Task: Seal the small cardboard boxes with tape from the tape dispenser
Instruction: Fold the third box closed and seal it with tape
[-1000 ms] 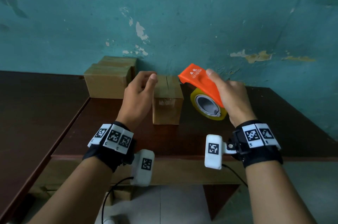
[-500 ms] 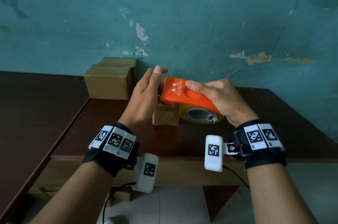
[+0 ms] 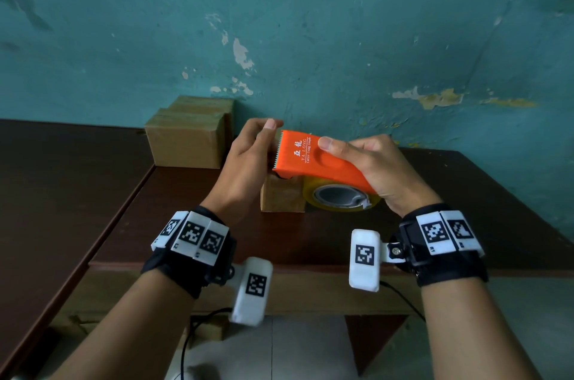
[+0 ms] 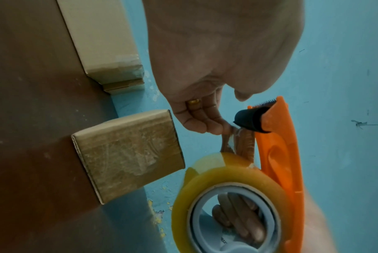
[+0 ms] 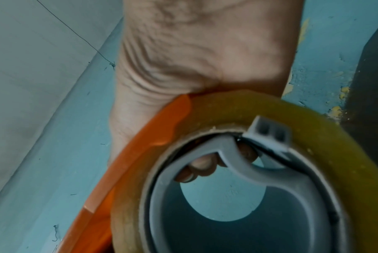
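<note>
Brown table (image 3: 466,224), teal wall (image 3: 341,22). At frame center, right hand (image 3: 382,168) grips orange tape dispenser (image 3: 313,159) above small cardboard box (image 3: 281,198). Left hand (image 3: 245,162) pinches the tape end (image 4: 229,137).

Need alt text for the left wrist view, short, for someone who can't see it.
The left hand pinches the loose end of tape below the black roller of an orange tape dispenser, whose yellowish roll fills the lower right. A small cardboard box stands on the brown table, a larger box behind it.
</note>
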A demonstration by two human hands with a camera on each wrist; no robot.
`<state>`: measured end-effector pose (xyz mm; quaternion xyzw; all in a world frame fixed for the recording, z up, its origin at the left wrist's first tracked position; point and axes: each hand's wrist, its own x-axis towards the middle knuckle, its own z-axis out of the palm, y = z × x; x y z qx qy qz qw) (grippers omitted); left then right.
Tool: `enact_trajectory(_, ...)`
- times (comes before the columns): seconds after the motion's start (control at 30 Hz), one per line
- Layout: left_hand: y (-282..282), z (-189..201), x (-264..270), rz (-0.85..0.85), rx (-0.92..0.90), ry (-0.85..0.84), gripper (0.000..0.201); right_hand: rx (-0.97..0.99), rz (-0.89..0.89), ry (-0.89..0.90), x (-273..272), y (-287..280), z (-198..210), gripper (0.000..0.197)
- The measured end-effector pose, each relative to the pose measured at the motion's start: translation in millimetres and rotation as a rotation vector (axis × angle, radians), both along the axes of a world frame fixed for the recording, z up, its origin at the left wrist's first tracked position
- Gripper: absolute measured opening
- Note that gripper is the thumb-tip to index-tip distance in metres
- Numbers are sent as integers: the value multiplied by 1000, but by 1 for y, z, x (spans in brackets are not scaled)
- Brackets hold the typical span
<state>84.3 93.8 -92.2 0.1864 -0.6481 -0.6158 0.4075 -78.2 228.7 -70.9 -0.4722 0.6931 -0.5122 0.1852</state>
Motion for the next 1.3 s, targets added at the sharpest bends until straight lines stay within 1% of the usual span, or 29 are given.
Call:
enact_trajectory(0.17, 1, 0, -1, 14, 0, 9, 30, 23, 16, -2, 2, 0, 0, 93)
enact_trajectory(0.3, 3, -1, -1, 4, -12, -9, 32, 34, 25, -7, 5, -1, 0, 89)
enact_trajectory(0.47, 3, -1, 0, 19, -12, -26, 37, 23, 15, -9, 6, -3, 0, 97)
enact_trajectory(0.53, 3, -2, 0, 27, -29, -38, 41, 23, 16, -21, 6, -3, -1, 96)
enact_trajectory(0.63, 3, -3, -1, -3, -3, -36, 41, 4, 11, -36, 4, -2, -2, 95)
enact_trajectory(0.7, 3, -3, 0, -57, 38, -9, 36, -11, 1, -55, 3, -2, -2, 93)
enact_trajectory(0.8, 2, -4, -1, -108, 80, 45, 29, -34, -14, -99, 2, -2, -3, 103)
enact_trajectory(0.9, 2, -5, -1, -129, 74, 74, 27, -38, -10, -120, 0, -2, -4, 113)
enact_trajectory(1.1, 1, -8, -2, -124, 53, 79, 23, -46, -12, -139, -1, -1, -6, 113)
enact_trajectory(1.2, 2, -8, -3, -131, 61, 94, 29, -40, -6, -144, -2, -1, -6, 112)
enact_trajectory(1.3, 3, -7, -2, -148, 60, 93, 28, -35, -1, -145, -3, -1, -7, 112)
